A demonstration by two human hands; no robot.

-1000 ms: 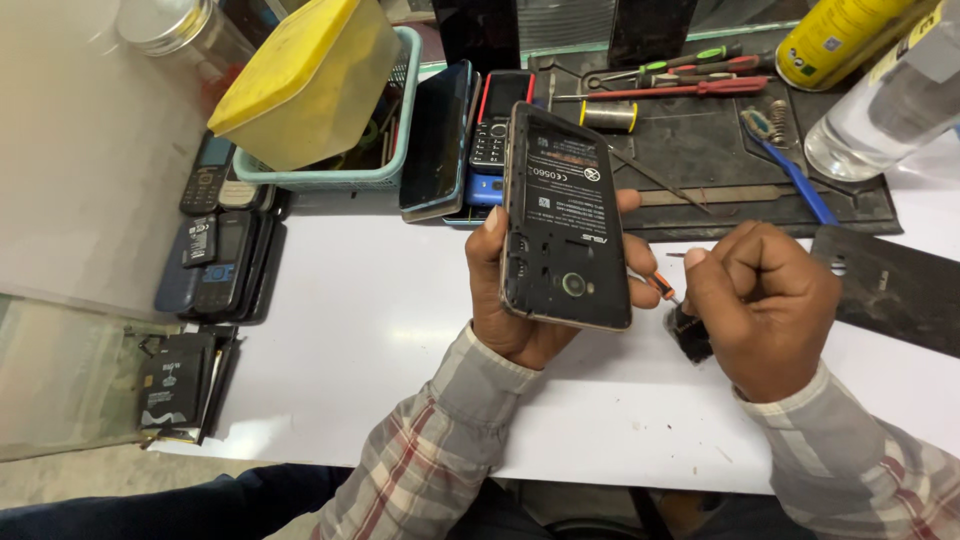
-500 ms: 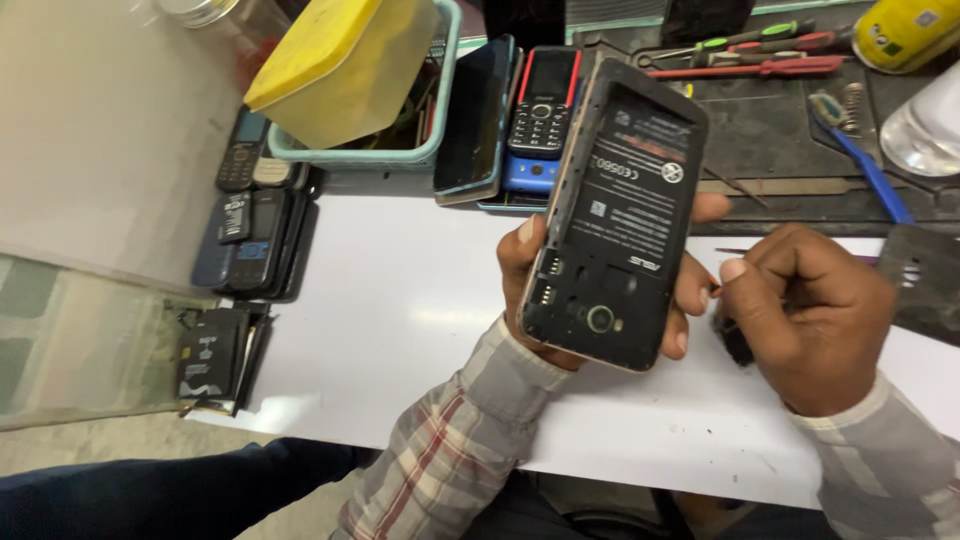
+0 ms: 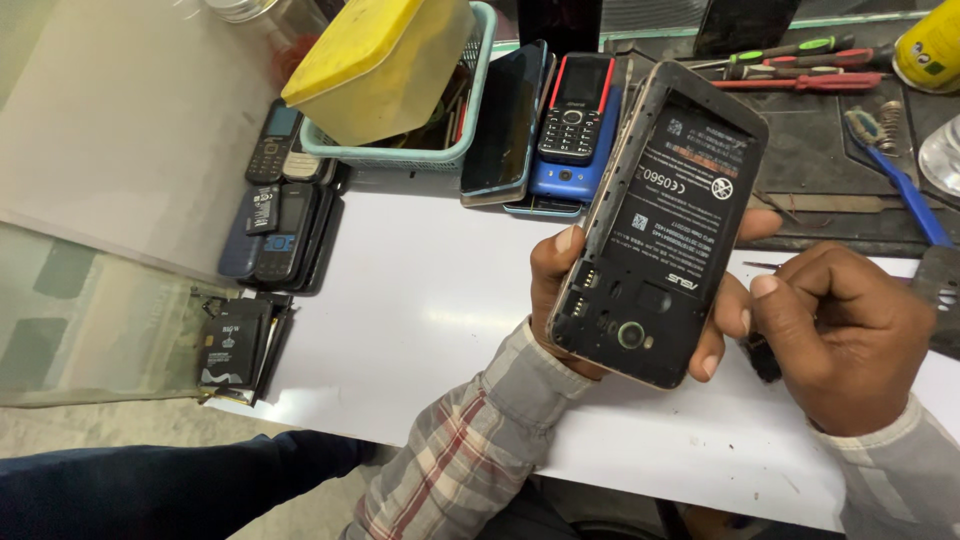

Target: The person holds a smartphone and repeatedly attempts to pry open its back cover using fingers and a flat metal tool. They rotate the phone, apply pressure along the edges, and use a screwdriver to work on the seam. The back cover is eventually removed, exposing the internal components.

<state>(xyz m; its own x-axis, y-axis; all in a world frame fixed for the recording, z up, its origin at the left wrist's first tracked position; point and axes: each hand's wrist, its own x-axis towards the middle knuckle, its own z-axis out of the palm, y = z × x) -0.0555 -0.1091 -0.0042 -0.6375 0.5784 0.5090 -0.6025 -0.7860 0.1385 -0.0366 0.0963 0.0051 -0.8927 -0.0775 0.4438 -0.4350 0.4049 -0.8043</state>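
From the head camera we see our left hand gripping a smartphone with its back cover off, the dark battery and camera ring facing us; the thumb presses the phone's left edge and the fingertips curl round its right edge, so the hand is clamped on it. The phone is held tilted above the near right part of the white table, its top end leaning toward the far right. Our right hand is just right of the phone, closed into a loose fist with the thumb close beside the left hand's fingertips; a small dark thing shows under it, but we cannot tell whether the fingers pinch it or merely cover it. Far from us, at the table's middle, a red-and-black keypad phone lies on a blue phone, with a dark-screened phone just to their left. Further left stands a teal basket with a yellow lid leaning on it. At the left edge is a row of old handsets, and nearer us a loose battery. On the dark mat at far right lie screwdrivers and a blue-handled tool.
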